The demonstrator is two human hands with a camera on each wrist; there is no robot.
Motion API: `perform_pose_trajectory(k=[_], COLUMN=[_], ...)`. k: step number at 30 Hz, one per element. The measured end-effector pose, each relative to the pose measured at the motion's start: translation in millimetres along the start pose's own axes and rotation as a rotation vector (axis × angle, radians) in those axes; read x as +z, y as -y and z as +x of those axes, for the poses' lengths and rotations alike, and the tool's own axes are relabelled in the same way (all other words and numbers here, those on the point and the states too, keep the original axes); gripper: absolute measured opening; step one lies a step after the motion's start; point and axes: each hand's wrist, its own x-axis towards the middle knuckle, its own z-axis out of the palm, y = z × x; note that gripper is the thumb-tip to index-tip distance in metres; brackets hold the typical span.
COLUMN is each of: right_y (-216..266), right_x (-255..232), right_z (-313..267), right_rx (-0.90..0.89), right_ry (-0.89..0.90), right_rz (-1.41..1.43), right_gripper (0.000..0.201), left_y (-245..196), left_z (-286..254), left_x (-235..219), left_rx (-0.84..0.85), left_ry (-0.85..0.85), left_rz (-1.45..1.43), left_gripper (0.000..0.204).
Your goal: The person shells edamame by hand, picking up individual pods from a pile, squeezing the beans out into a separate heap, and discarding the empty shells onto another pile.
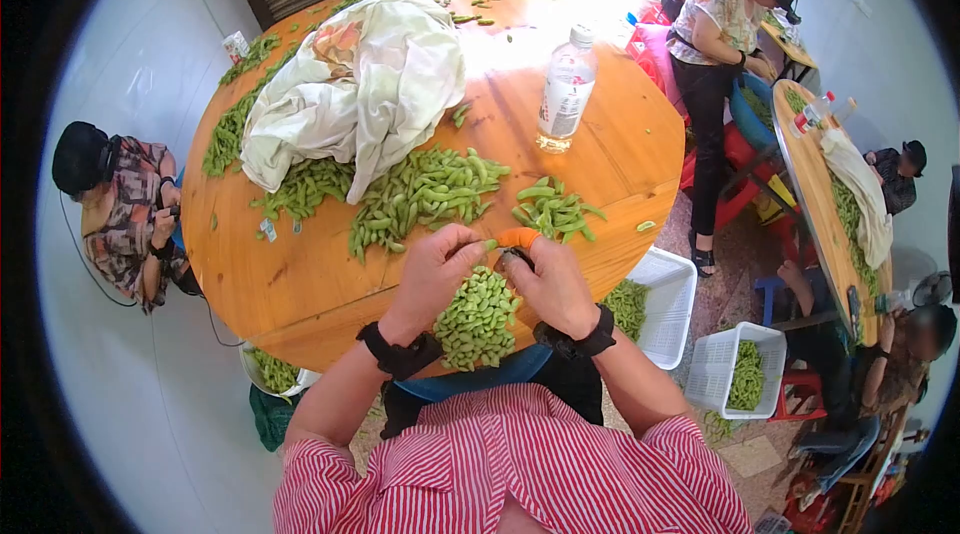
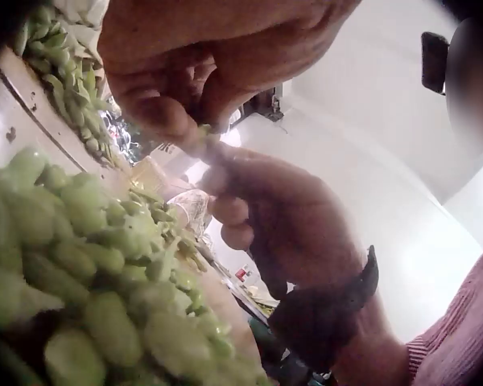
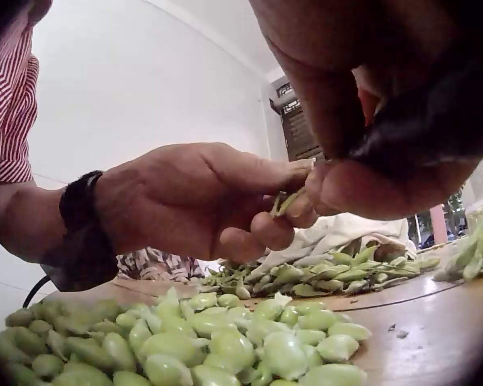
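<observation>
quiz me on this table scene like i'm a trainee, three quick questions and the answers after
1. Multiple choice: what do the fingertips of the left hand pinch?
a) the crumpled cloth
b) a green pod
c) a bottle cap

2. True or false: the plastic bottle stands upright on the wooden table.

3. Which lies nearer the hands, the crumpled cloth or the shelled beans?

Key: 1 b; 2 true; 3 the shelled beans
</observation>
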Motion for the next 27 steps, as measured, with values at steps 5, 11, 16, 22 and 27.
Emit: perform_pose_trajectory(k=[5, 11, 16, 22, 27], right_y=[5, 4, -1, -4, -7], right_x=[1, 5, 16, 10, 5], right_z=[-2, -4, -4, 0, -1], right_rx=[0.007, -0.077, -0.107, -0.144, -0.158], right_ry=[-0.001, -0.04, -0.043, -0.036, 0.043], right_rz=[0.006, -0.174, -0.376, -0.309, -0.279], right_gripper=[0.016, 0.014, 0.014, 0.014, 0.013], left_y=[7, 1, 0, 2, 10], left_z=[-8, -14, -19, -16, -14], left_x=[4, 8, 16, 13, 9], left_rx=[0.101, 0.283, 0.607, 0.625, 0.107], left_ry=[-0.044, -0.086, -0.19, -0.161, 0.05], left_rz=[0.023, 0.185, 0.53, 0.52, -0.107], left_gripper=[0.015, 0.014, 0.01, 0.014, 0.006])
